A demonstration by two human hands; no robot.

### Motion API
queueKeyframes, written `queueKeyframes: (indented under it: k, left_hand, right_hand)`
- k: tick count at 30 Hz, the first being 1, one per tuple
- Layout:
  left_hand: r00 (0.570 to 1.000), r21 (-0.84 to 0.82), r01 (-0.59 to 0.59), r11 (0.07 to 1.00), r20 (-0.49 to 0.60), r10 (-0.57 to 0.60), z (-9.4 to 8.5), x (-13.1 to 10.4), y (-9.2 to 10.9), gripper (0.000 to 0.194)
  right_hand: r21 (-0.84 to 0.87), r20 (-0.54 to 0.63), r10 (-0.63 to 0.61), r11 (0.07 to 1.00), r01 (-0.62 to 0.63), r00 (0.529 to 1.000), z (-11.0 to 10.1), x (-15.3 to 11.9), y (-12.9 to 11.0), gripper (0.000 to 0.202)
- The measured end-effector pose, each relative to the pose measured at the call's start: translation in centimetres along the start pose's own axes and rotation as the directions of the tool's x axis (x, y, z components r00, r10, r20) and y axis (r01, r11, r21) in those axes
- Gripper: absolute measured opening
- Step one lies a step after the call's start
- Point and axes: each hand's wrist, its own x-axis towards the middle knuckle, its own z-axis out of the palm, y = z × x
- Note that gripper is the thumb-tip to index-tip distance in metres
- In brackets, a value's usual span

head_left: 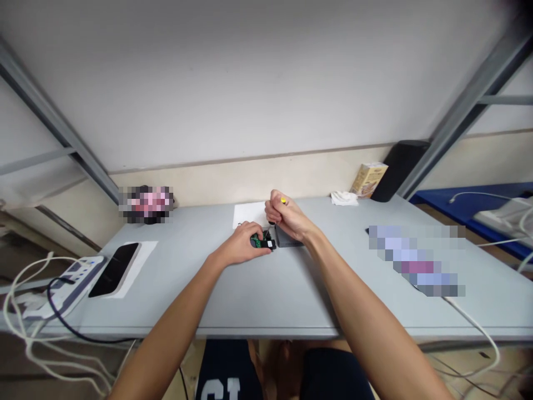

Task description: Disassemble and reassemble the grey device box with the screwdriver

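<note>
My left hand [245, 243] is closed around the edges of a small device with a green circuit board [258, 240] and a black casing part [267, 244], holding it down on the desk. My right hand [287, 214] makes a fist around a screwdriver [283, 200], whose yellow end shows above the fingers. Its dark lower end points down toward the board; whether the tip touches is too small to tell. A grey box-like case [289, 240] lies just right of the board, partly under my right hand. White paper [247, 214] lies behind my left hand.
A phone [114, 270] on paper and a power strip [69, 286] with tangled cables are at the left. A yellow box [369, 179], a crumpled tissue [344, 198] and a black speaker-like cylinder [397, 169] stand at the back right. A blurred item [412, 261] with a white cable lies right.
</note>
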Motion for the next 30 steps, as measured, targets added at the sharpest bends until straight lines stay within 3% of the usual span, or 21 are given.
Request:
queueKeyframes:
  k: [7,11,14,19,23,30]
  left_hand:
    - [0.999,-0.024,-0.022,0.999,-0.025,0.021,0.05,0.08,-0.32,0.031]
    - [1.0,-0.022,0.001,1.0,-0.024,-0.001,0.09,0.17,-0.45,0.033]
    - [1.0,-0.022,0.0,1.0,-0.03,-0.001,0.14,0.23,-0.42,0.034]
    - [0.999,-0.007,-0.002,1.0,-0.041,0.002,0.15,0.35,-0.31,0.032]
    - [0.999,-0.013,-0.011,1.0,-0.042,0.011,0.2,0.35,-0.48,0.032]
    - [0.997,-0.036,-0.02,0.999,-0.077,0.017,0.53,0.26,-1.0,0.033]
  right_hand:
    - [0.094,-0.065,0.031,0.995,-0.025,0.997,-0.14,0.2,0.04,0.039]
    - [0.071,-0.112,0.001,0.997,0.007,0.994,0.08,-0.01,-0.03,0.049]
    - [0.066,-0.092,0.019,0.998,-0.013,0.996,0.2,0.01,-0.02,0.053]
    - [0.135,-0.045,0.065,0.989,-0.058,0.997,-0.25,0.34,0.01,0.042]
    - [0.138,-0.095,0.05,0.99,-0.037,0.994,-0.49,0.3,-0.05,0.038]
    - [0.097,-0.169,-0.003,0.995,0.019,0.986,0.18,0.29,0.03,0.058]
